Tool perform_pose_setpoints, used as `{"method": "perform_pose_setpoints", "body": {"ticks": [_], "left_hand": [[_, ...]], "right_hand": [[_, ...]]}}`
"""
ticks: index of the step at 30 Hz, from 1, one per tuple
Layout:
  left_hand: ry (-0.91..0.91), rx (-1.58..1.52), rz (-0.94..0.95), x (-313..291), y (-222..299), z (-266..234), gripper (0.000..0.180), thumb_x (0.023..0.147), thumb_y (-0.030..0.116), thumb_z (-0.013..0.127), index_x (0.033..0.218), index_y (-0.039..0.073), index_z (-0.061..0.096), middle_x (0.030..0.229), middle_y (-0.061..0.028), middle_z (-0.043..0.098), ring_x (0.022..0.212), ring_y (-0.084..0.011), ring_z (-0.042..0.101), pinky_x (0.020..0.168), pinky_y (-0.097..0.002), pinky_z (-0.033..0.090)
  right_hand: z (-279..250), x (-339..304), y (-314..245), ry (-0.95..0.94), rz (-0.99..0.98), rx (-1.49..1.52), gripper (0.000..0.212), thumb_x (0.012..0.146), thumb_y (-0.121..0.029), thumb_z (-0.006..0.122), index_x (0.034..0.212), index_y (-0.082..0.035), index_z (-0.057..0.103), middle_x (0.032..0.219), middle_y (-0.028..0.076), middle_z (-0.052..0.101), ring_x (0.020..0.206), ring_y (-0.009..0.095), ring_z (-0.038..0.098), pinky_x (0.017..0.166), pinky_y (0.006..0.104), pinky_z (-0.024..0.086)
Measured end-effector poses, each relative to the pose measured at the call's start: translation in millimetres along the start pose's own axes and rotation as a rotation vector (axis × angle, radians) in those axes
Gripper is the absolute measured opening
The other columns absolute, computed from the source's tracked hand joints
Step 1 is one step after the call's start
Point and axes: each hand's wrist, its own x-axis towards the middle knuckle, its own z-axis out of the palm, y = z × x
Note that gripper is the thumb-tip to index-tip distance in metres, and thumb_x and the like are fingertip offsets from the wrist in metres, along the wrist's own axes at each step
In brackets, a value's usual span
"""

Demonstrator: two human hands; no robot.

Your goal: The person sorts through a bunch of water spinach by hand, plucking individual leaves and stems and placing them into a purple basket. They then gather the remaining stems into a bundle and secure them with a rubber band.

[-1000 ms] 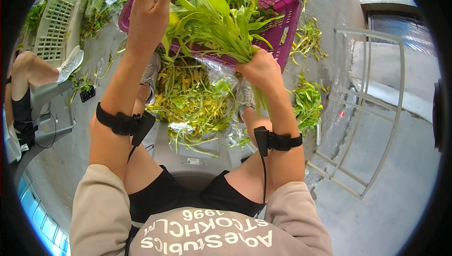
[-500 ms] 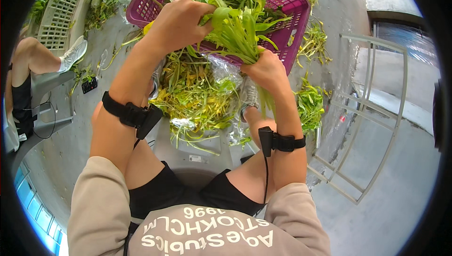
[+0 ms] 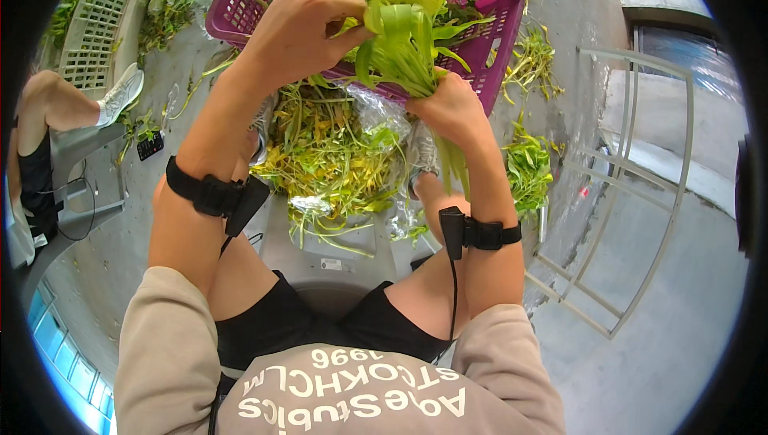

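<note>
Long-leaved green stems that look like water spinach form a bunch (image 3: 408, 47) over a purple plastic basket (image 3: 500, 39). My right hand (image 3: 450, 103) is wrapped round the stems, whose cut ends hang below the fist. At the bunch's left side is my left hand (image 3: 308, 35), thumb and fingers drawn together against the leaves; what they pinch is too small to make out. More loose greens lie in the basket, partly behind the bunch. Between my feet, below the basket, spreads a heap of yellowed leaves and stems (image 3: 328, 155), with clear plastic film (image 3: 376, 115) beside it.
A smaller pile of greens (image 3: 528, 171) lies right of my leg. Further right stands a pale metal frame (image 3: 684, 127). At left are a cream crate (image 3: 94, 31), a black remote control (image 3: 150, 145), and another person's leg (image 3: 60, 99) beside a grey chair (image 3: 88, 147).
The leaves at the bunch's top have shifted and one is blurred by motion. My left hand has moved slightly; my right hand keeps its grip on the stems.
</note>
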Motion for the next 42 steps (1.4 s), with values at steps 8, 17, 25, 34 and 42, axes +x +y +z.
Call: {"method": "perform_pose_setpoints", "body": {"ticks": [8, 17, 25, 34, 42], "left_hand": [[-0.128, -0.171, 0.137, -10.7, 1.6, 4.8, 0.014, 0.080, 0.009, 0.070, 0.087, -0.003, 0.067, 0.068, -0.0198, 0.058, 0.060, -0.0372, 0.057, 0.056, -0.0406, 0.045], [-0.218, -0.058, 0.000, -6.0, 3.2, 10.6, 0.024, 0.090, 0.025, 0.070, 0.090, 0.001, 0.071, 0.071, -0.0198, 0.061, 0.066, -0.0414, 0.058, 0.061, -0.0455, 0.046], [-0.096, 0.142, 0.041, -11.3, -18.3, 24.8, 0.029, 0.089, 0.032, 0.073, 0.106, 0.009, 0.074, 0.079, -0.0191, 0.068, 0.077, -0.0379, 0.067, 0.067, -0.0420, 0.052], [-0.074, 0.027, -0.001, -8.2, -16.8, 18.7, 0.034, 0.085, 0.022, 0.074, 0.116, 0.011, 0.072, 0.083, -0.0183, 0.069, 0.079, -0.0371, 0.068, 0.068, -0.0408, 0.052], [-0.086, 0.009, 0.105, -8.2, -24.2, 24.9, 0.043, 0.073, 0.014, 0.075, 0.115, 0.010, 0.071, 0.084, -0.0170, 0.069, 0.079, -0.0376, 0.068, 0.067, -0.0390, 0.051]], "right_hand": [[-1.5, 3.5, -0.7, 0.011, 0.065, 0.026, 0.051, 0.069, -0.035, 0.075, 0.114, -0.010, 0.071, 0.106, 0.020, 0.073, 0.101, 0.037, 0.070, 0.088, 0.0443, 0.054], [4.1, 0.8, 0.0, 0.032, 0.022, -0.033, 0.050, 0.071, -0.036, 0.072, 0.113, -0.009, 0.070, 0.105, 0.020, 0.073, 0.101, 0.038, 0.069, 0.089, 0.0445, 0.055], [6.6, 1.0, -1.6, 0.079, -0.036, -0.116, 0.047, 0.070, -0.030, 0.073, 0.110, -0.008, 0.070, 0.094, 0.020, 0.073, 0.090, 0.037, 0.071, 0.081, 0.0427, 0.055], [5.3, -3.4, -4.3, 0.089, -0.026, -0.144, 0.046, 0.070, -0.033, 0.072, 0.108, -0.008, 0.070, 0.096, 0.019, 0.074, 0.094, 0.038, 0.070, 0.083, 0.0438, 0.055], [7.4, -3.5, -3.1, 0.111, -0.033, -0.163, 0.045, 0.070, -0.033, 0.073, 0.107, -0.008, 0.071, 0.095, 0.019, 0.074, 0.093, 0.038, 0.070, 0.084, 0.0437, 0.055]]}}
